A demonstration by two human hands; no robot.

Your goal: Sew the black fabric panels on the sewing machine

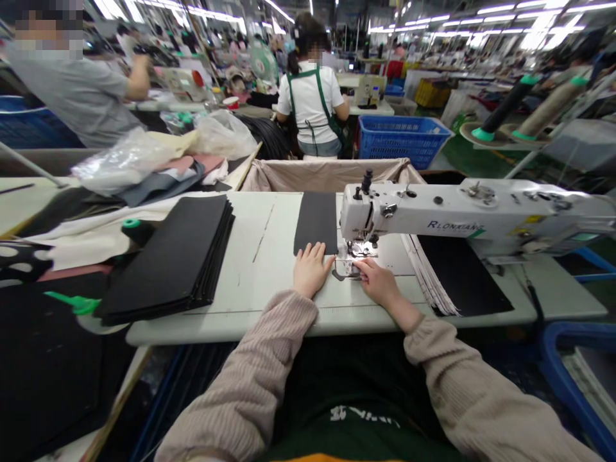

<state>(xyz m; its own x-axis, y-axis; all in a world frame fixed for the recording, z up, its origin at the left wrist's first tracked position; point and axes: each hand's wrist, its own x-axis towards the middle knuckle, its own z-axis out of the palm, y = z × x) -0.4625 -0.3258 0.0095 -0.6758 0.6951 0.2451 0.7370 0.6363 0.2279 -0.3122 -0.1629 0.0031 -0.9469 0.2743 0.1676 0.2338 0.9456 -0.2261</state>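
Note:
A dark grey fabric panel (316,221) lies flat on the pale table, its right edge beside the needle area of a white sewing machine (409,208). My left hand (312,268) rests with fingers spread on the panel's near edge. Just in front of the presser foot is my right hand (378,281), its thumb and fingertips pinched together; whatever lies between them is too small to make out. A stack of black panels (168,256) sits on the left of the table. More panels with pale edges (433,279) lie partly under the machine arm.
Fabric scraps and plastic bags (129,160) are heaped at the far left. Behind the table hangs a beige cloth-lined bin (327,174), with a blue basket (402,138) beyond. Two people work ahead. Thread cones (505,109) stand at the right, above a blue bin (563,385).

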